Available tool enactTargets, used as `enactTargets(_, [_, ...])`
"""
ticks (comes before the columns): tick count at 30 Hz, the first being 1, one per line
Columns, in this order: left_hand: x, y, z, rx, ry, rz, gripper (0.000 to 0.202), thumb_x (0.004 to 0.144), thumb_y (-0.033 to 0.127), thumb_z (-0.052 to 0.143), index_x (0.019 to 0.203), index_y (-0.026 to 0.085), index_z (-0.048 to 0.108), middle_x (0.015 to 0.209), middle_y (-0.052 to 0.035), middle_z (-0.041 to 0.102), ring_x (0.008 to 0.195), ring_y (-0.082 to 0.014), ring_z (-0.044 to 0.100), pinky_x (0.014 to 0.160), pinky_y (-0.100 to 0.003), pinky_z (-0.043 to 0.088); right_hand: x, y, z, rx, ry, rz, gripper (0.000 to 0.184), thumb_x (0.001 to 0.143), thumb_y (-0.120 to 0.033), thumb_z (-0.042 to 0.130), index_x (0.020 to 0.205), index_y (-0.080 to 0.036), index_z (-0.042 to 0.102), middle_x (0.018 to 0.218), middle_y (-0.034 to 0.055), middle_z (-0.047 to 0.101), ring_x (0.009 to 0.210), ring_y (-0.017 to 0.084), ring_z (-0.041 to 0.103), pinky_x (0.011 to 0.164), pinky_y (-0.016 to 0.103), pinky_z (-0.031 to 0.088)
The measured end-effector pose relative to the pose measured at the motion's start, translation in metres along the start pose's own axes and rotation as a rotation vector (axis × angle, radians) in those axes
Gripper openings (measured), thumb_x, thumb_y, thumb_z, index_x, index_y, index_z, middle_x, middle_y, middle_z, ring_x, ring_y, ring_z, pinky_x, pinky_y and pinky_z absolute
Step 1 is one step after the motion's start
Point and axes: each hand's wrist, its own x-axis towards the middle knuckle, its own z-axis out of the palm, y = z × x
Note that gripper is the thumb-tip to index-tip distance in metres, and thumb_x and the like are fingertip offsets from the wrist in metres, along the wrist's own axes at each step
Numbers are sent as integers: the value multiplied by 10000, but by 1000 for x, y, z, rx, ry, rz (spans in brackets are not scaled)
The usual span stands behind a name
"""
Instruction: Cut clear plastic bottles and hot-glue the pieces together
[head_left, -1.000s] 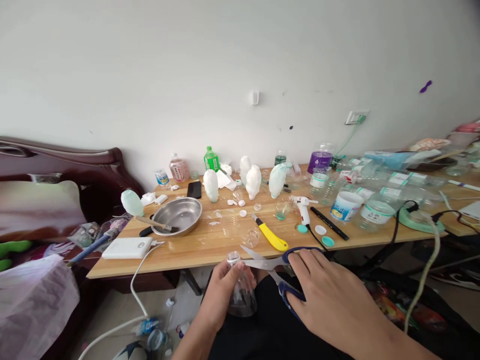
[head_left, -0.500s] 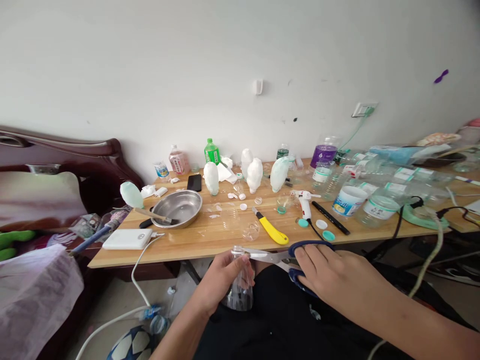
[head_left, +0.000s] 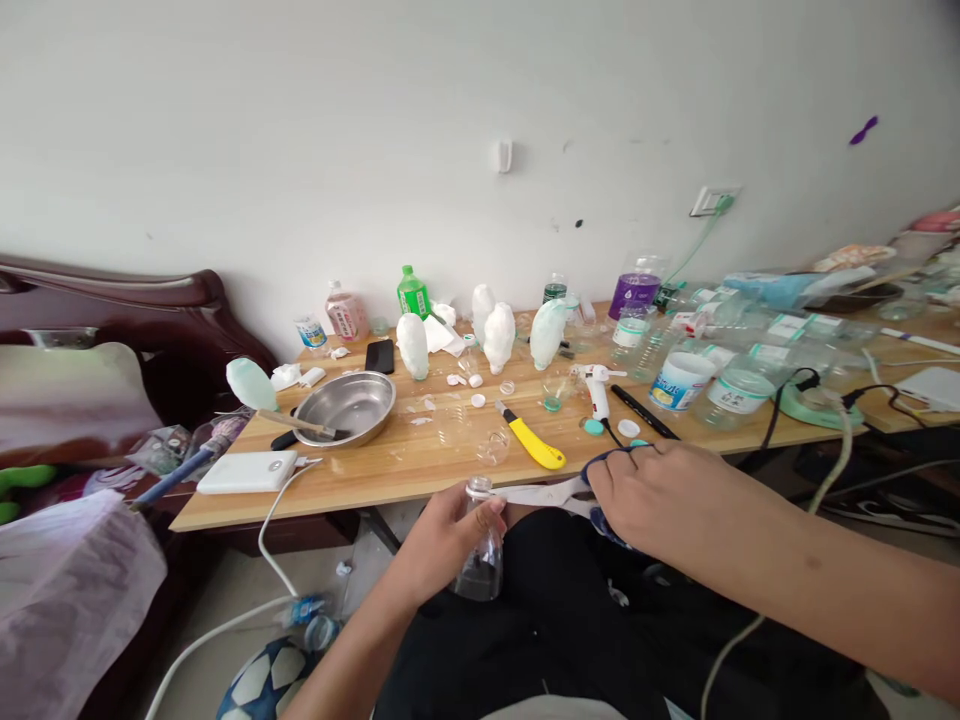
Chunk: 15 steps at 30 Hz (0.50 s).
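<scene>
The left hand [head_left: 448,535] clamps its fingers on the clear cut-off plastic bottle top [head_left: 484,570] over the lap, just below the wooden counter [head_left: 360,492]; blue-handled steel scissors [head_left: 555,493] meet its neck, the right hand [head_left: 660,495] with fingers closed on the loops. Holding the bottle steady and taking short snips should cut cleanest

Steel bowl [head_left: 346,406], yellow utility knife [head_left: 532,448], green bottle [head_left: 412,293], power bank [head_left: 247,472]
</scene>
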Motion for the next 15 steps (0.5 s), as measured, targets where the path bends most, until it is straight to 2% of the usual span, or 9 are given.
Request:
enactTargets(3, [0,1,0,6,-17,21,429,909,532,506,752,162,654,700,-35,662,678,-164,576,670,-258,439,5,9,-5,-76,35,-123,131,763,-58,586,676,-152,558,537,45,604,461,166,520,526,299,185])
enactTargets(7, [2,-1,1,-10,-2,5,435,918,542,490,779,161,647,720,-38,670,694,-166,590,683,-262,447,9,17,-12,-120,62,-158,131,682,-25,601,660,-151,574,519,43,594,451,174,526,512,296,180])
enactTargets(15, [8,-11,-5,-90,55,11,420,904,538,528,792,151,646,742,-49,675,681,-161,589,686,-270,457,11,7,-8,66,-146,-84,134,803,-37,543,750,-144,602,580,42,666,476,154,556,541,265,238])
